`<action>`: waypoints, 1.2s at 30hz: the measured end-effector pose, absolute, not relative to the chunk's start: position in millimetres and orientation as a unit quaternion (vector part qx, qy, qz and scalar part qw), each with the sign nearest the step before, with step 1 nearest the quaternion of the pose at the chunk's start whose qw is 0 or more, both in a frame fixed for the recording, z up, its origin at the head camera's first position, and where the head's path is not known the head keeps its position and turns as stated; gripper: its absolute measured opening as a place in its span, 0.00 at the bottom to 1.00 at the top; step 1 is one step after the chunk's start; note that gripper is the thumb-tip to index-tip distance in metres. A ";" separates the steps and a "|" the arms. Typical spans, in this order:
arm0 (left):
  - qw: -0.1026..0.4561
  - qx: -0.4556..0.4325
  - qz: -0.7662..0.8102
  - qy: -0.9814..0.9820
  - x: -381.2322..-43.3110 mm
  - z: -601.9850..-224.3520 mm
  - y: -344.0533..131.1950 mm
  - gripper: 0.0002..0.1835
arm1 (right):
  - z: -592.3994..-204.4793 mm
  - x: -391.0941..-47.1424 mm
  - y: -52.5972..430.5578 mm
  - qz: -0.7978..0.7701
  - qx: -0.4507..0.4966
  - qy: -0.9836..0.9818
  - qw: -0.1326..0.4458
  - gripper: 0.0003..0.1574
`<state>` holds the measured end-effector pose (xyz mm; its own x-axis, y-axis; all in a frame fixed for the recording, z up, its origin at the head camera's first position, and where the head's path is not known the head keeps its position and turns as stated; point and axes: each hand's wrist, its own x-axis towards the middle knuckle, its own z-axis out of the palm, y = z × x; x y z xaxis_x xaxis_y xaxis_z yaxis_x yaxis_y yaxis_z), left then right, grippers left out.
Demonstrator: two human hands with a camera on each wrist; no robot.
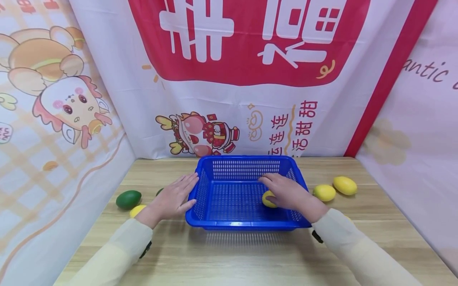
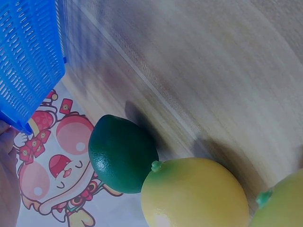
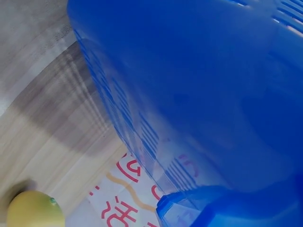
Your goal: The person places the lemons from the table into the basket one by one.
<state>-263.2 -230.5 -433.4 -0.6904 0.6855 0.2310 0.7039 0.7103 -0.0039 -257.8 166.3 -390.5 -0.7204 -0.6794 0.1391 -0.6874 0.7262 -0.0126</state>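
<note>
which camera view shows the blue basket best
The head view: it takes in nearly all of the blue basket from above, partly covered by the right hand and a lemon. The left wrist view catches just a cut-off, perforated piece; the right wrist view, a close, partial stretch of it.

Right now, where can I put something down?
The table is bare in front of the basket, between the sleeves. So is the basket's floor left of the lemon in the right hand. Crowded: left of the basket, by the green fruit; right, by more lemons.
</note>
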 end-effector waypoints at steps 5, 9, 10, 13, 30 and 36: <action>0.108 -0.377 -0.043 -0.919 -263.5 -434.0 -230.3 0.39 | -389.5 -256.6 170.2 0.029 0.374 -0.924 0.074 0.35; 0.108 -0.376 -0.044 -0.919 -263.4 -433.6 -230.0 0.39 | -389.3 -256.1 173.9 0.034 0.366 -0.927 0.073 0.35; 0.107 -0.376 -0.043 -0.919 -263.3 -433.3 -229.8 0.39 | -389.3 -256.2 175.0 0.033 0.364 -0.928 0.074 0.35; 0.104 -0.376 -0.042 -0.920 -263.3 -433.3 -229.9 0.39 | -389.3 -256.9 178.2 0.030 0.363 -0.928 0.082 0.35; 0.109 -0.379 -0.043 -0.918 -264.6 -435.0 -230.4 0.39 | -374.9 -250.4 205.1 0.059 0.349 -0.928 0.113 0.36; 0.114 -0.385 -0.042 -0.915 -265.4 -434.2 -230.0 0.38 | -367.7 -248.4 219.7 0.073 0.352 -0.923 0.135 0.36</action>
<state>-265.4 -230.0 -434.2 -0.6780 0.6943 0.2413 0.7136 0.7004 -0.0103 -248.4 219.7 -367.7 -0.7164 -0.6295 0.3007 -0.6691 0.7421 -0.0405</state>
